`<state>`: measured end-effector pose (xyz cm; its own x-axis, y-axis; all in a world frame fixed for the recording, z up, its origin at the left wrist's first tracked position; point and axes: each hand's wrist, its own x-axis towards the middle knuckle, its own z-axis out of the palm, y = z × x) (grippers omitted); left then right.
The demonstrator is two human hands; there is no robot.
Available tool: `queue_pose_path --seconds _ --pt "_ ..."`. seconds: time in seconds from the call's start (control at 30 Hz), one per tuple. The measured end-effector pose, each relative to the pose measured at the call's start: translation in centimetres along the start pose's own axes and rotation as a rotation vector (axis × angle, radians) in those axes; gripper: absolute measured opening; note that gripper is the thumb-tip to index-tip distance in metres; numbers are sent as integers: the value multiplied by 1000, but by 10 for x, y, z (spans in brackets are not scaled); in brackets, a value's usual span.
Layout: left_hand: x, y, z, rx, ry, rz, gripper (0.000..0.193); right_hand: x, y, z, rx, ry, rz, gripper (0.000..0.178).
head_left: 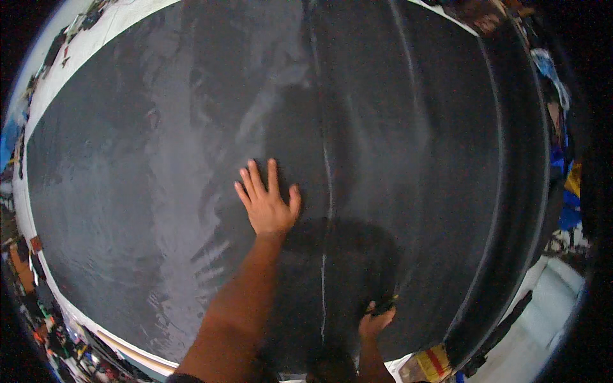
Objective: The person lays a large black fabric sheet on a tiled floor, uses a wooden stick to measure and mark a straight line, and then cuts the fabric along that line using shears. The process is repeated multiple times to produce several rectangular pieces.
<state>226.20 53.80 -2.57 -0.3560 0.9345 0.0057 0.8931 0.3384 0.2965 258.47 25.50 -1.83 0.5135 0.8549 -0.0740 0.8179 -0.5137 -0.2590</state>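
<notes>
A wide sheet of dark grey to black material (191, 159) with a dull sheen covers most of the view. My left hand (267, 204) lies flat on it near the middle, fingers spread and holding nothing. Just right of that hand, a thin pale line (329, 185) runs along the sheet from far to near. My right hand (375, 324) is low and right of this line, near the front edge, with its fingers closed around a small dark object with a yellow tip (384, 307). Shadow and the fingers hide what kind it is.
At the right, the material lies in long folds (504, 179). A white table edge (54, 96) shows along the left. A yellow and red package (434, 364) is at the front right, and a brown item (476, 16) at the far right. Mixed clutter (64, 338) borders the lower left.
</notes>
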Motion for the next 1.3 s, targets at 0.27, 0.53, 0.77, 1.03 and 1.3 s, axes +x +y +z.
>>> queue_pose_path --seconds 0.27,0.53,0.77,1.03,1.3 --pt "-4 -5 9 50 52 25 71 -18 25 13 83 127 -155 62" --pt "-132 3 -108 -505 171 443 57 -23 36 -7 275 170 -177 68" --pt "-529 -233 -259 -7 -643 242 49 -155 199 -91 470 -331 -145 56" --pt "-932 -538 -354 409 -641 -826 26 -432 521 -141 290 -89 94 33" --pt "-819 -410 -272 -625 69 -446 29 -472 591 -109 -369 -598 -42 21"
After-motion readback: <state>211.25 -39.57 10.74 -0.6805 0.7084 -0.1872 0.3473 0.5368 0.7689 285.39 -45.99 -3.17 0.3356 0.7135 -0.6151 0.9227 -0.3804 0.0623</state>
